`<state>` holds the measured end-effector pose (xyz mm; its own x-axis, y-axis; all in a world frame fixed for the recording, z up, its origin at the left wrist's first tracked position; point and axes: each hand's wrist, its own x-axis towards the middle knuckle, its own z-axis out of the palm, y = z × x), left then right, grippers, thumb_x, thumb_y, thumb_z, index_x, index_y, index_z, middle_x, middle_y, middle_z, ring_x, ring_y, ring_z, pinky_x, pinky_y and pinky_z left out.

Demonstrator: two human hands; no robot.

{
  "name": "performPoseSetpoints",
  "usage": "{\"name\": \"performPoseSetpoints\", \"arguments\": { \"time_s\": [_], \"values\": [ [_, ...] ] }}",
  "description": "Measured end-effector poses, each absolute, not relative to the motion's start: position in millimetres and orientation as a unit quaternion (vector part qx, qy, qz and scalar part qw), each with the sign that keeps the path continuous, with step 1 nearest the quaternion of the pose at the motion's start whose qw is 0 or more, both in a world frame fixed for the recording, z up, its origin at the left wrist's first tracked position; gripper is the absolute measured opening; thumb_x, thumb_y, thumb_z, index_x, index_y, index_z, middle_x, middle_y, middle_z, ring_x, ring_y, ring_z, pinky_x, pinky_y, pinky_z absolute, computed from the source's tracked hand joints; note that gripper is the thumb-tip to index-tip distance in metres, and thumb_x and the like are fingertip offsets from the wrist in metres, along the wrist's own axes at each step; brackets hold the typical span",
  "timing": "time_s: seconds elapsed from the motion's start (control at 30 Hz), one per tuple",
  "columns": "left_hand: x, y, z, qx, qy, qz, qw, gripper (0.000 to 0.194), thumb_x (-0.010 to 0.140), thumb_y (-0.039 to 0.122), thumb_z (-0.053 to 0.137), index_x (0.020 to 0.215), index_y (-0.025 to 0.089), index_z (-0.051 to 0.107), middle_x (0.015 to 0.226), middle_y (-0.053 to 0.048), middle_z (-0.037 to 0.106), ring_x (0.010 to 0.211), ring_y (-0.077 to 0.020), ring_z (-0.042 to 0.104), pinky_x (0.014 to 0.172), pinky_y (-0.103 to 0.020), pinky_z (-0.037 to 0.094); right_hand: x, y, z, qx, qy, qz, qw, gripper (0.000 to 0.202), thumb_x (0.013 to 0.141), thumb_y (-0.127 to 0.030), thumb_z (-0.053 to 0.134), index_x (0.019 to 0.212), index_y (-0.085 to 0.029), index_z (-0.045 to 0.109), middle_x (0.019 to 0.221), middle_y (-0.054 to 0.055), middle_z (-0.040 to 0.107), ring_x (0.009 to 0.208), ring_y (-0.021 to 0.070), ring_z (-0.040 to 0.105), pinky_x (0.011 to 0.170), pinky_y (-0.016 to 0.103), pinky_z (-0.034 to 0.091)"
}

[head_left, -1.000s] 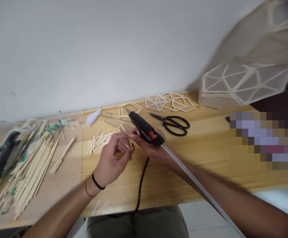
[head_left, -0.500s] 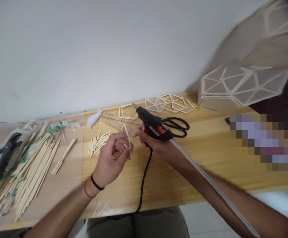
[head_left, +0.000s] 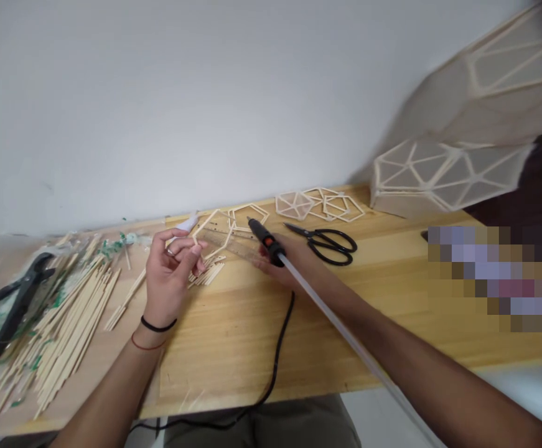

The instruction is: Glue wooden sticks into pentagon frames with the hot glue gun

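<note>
Between the thumb and fingers of my left hand [head_left: 173,267] is a small pentagon-shaped wooden stick frame [head_left: 228,236], held up off the table. My right hand [head_left: 289,258] is wrapped round a black hot glue gun [head_left: 264,238], its nozzle pointing away toward the wall. A long clear glue stick [head_left: 340,330] runs out of the gun's back over my right forearm. Below the held frame lie short cut sticks [head_left: 210,274] and a clear ruler [head_left: 233,242]. Another stick frame [head_left: 254,211] rests just behind them.
Black-handled scissors [head_left: 331,242] lie right of the glue gun. Several finished frames [head_left: 320,204] sit by the wall. A large paper-covered stick structure [head_left: 448,174] stands at right. Long sticks [head_left: 72,323] and a black cutter [head_left: 18,311] fill the left. The gun's cord [head_left: 277,354] crosses the table's front.
My left hand has moved left and turned, so the frame now shows face-on. The glue gun has swung to point away, and my hands are farther apart.
</note>
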<state>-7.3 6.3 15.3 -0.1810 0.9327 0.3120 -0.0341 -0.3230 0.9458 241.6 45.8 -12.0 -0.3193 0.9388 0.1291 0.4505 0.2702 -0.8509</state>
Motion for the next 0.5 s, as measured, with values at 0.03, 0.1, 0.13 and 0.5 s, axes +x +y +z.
{"name": "performPoseSetpoints", "arguments": {
  "time_s": [0.03,0.1,0.13,0.5],
  "values": [
    [-9.8,7.8,14.9,0.507,0.434,0.638,0.383,0.042,0.084,0.033,0.090,0.108,0.022,0.057,0.090,-0.001,0.080,0.054,-0.0084,0.065,0.050,-0.019,0.050,239.9,44.3,-10.7,-0.477,-0.738,0.354,0.321,0.022,0.086,-0.038,0.080,0.091,-0.022,0.066,0.088,0.007,0.073,0.078,0.0251,0.064,0.070,0.037,0.047],
    [-13.2,9.8,13.8,0.496,0.427,0.646,0.393,0.042,0.083,0.034,0.091,0.106,0.022,0.058,0.089,0.000,0.080,0.053,-0.0078,0.064,0.049,-0.018,0.049,235.9,41.8,-8.7,-0.470,-0.755,0.341,0.306,0.018,0.084,-0.030,0.079,0.096,-0.021,0.068,0.098,0.010,0.075,0.087,0.0276,0.067,0.077,0.038,0.050],
    [-14.2,10.5,13.2,0.490,0.424,0.648,0.401,0.043,0.082,0.034,0.091,0.106,0.022,0.058,0.088,0.000,0.080,0.053,-0.0077,0.064,0.049,-0.018,0.048,234.1,40.8,-8.2,-0.464,-0.761,0.341,0.299,0.019,0.084,-0.027,0.079,0.100,-0.020,0.070,0.104,0.011,0.076,0.092,0.0286,0.068,0.081,0.039,0.051],
    [-19.5,14.5,8.5,0.436,0.426,0.646,0.459,0.045,0.077,0.034,0.094,0.104,0.022,0.060,0.084,0.000,0.080,0.051,-0.0067,0.060,0.048,-0.017,0.045,238.0,43.4,-12.9,-0.435,-0.796,0.325,0.267,0.018,0.100,-0.036,0.067,0.094,-0.019,0.072,0.094,0.010,0.074,0.080,0.0230,0.064,0.073,0.036,0.048]
  ]
}}
